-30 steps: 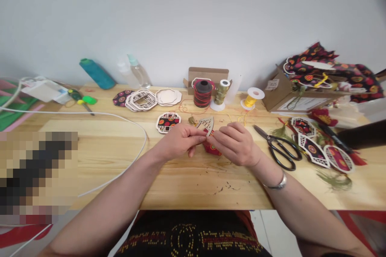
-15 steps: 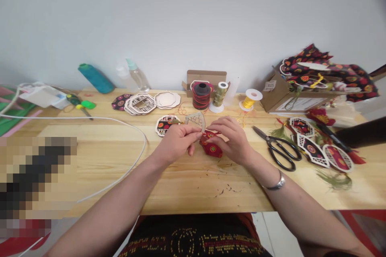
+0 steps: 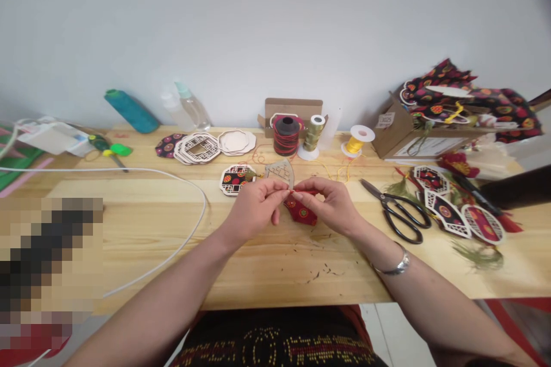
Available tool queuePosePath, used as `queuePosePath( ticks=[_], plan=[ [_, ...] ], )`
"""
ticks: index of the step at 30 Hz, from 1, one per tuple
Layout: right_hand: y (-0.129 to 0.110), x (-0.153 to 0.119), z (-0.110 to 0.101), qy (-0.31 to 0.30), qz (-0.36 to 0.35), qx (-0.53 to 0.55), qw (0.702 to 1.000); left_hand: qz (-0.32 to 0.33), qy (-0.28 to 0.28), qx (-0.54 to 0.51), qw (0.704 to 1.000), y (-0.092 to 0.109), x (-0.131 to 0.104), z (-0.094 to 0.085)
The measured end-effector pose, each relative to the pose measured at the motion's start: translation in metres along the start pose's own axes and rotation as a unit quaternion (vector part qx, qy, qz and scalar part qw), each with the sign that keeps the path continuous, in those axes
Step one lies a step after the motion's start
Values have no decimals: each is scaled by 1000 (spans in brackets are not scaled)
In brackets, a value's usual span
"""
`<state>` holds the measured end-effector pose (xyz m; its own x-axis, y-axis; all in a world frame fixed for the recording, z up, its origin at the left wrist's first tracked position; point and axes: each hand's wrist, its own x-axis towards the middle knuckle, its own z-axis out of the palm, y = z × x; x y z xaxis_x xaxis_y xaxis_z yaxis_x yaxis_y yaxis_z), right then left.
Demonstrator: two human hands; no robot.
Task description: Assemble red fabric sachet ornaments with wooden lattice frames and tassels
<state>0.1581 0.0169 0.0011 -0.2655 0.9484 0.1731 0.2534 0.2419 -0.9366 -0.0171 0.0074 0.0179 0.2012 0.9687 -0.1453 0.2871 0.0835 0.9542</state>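
My left hand [image 3: 260, 206] and my right hand [image 3: 333, 203] meet fingertip to fingertip above the middle of the table. Both are closed in a pinch on a thin red cord [image 3: 308, 191], though the fingers mostly cover the exact hold. Just below the fingertips is a red patterned fabric piece [image 3: 305, 213], partly behind my right hand. A pale grey fan-shaped lattice piece [image 3: 280, 171] shows behind the left fingers; whether they touch it I cannot tell. Left of it lies a black floral ornament in a white lattice frame [image 3: 235, 180], with a small tassel beside it.
Black-handled scissors [image 3: 398, 212] lie right of my hands, near several finished ornaments [image 3: 447, 213]. Spools of red-black cord [image 3: 286, 137], gold thread [image 3: 314, 136] and yellow cord [image 3: 357, 140] stand behind. A cardboard box [image 3: 400, 132] holds fabric. A white cable [image 3: 202, 200] loops at left.
My right fingers have closed from a looser, spread pose and come in against the left fingertips, pinching the red cord. The left hand keeps its pinch. The view has shifted slightly.
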Motion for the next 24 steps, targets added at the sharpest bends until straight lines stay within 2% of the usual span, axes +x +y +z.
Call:
queuePosePath(
  ticks=[7, 21, 24],
  plan=[
    [-1, -2, 2, -3, 1, -9, 1000, 33, 26, 55, 998, -6, -3, 4],
    [1, -2, 1, -2, 3, -26, 1000, 62, 40, 71, 995, -9, -4, 8],
    [1, -2, -1, -1, 1, -25, 1000, 75, 63, 84, 992, -7, -6, 7]
  ],
)
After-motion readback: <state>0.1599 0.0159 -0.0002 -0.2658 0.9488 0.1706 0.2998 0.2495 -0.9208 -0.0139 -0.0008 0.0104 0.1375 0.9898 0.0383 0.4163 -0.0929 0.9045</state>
